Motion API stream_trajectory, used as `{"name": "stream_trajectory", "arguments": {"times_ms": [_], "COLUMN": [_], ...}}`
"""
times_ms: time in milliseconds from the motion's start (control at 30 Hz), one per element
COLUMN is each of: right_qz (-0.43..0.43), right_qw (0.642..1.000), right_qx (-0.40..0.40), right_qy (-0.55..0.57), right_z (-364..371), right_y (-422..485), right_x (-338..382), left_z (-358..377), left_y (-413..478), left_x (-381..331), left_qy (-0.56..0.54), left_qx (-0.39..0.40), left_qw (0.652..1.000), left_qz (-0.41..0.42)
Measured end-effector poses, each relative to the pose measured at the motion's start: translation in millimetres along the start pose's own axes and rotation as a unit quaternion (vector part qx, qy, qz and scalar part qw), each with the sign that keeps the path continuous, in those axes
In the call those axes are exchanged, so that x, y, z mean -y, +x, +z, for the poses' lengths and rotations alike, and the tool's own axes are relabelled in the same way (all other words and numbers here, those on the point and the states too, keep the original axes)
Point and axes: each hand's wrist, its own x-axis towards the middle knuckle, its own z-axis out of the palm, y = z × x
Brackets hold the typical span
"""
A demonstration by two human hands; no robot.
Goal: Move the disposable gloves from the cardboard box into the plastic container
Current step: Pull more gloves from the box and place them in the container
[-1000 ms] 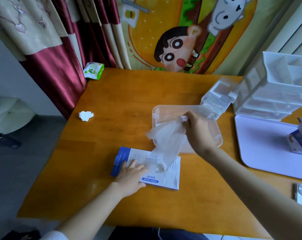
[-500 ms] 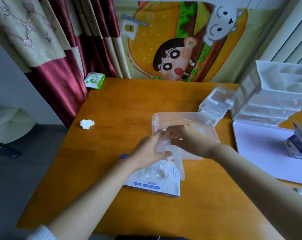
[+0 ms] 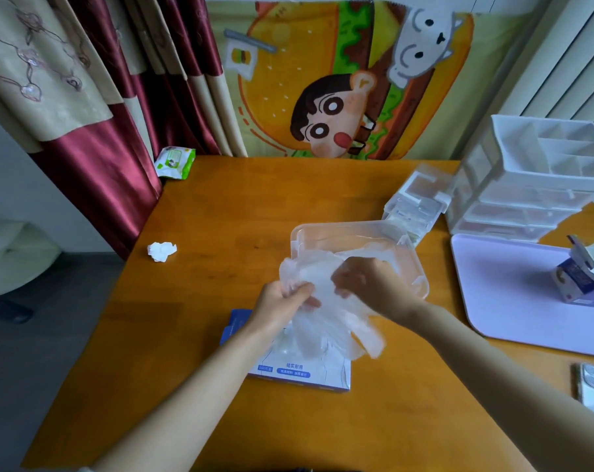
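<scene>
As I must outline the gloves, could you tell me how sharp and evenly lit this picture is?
Head view: soft, even light, no harsh shadows; wide-angle distortion stretches the frame's corners; the translucent gloves smear at their hanging end and blend into the plastic container; the left hand and right hand look sharper.

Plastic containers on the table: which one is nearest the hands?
The shallow clear plastic container just behind the left hand and right hand; the gloves they hold overlap its near rim. The small clear box and white drawer unit stand farther back.
</scene>
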Motion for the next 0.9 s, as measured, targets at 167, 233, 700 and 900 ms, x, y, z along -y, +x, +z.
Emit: {"name": "stream_trajectory", "arguments": {"times_ms": [167,233,700,900], "right_qz": [0.001,0.006,-0.059,-0.018], "right_qw": [0.998,0.997,0.988,0.993], "right_qx": [0.006,0.021,0.141,-0.062], "right_qy": [-0.068,-0.069,-0.039,-0.095], "right_z": [-17.6,-21.4,-53.3,-84.5], "right_y": [10.9,13.5,28.4,49.6], "right_x": [-17.1,-22.7,-38.6,-39.3], "left_z": [-13.2,-13.4,2.4,3.0], "left_y": [14.7,18.6,59.0,87.2], "left_x": [23.8,20.9,-54.3,-92.6], "left_qy": [0.116,0.176,0.271,0.222], "left_qx": [-0.040,-0.072,0.101,0.041], "left_qw": [0.992,0.982,0.950,0.959], "left_qz": [-0.036,0.007,0.117,0.171]}}
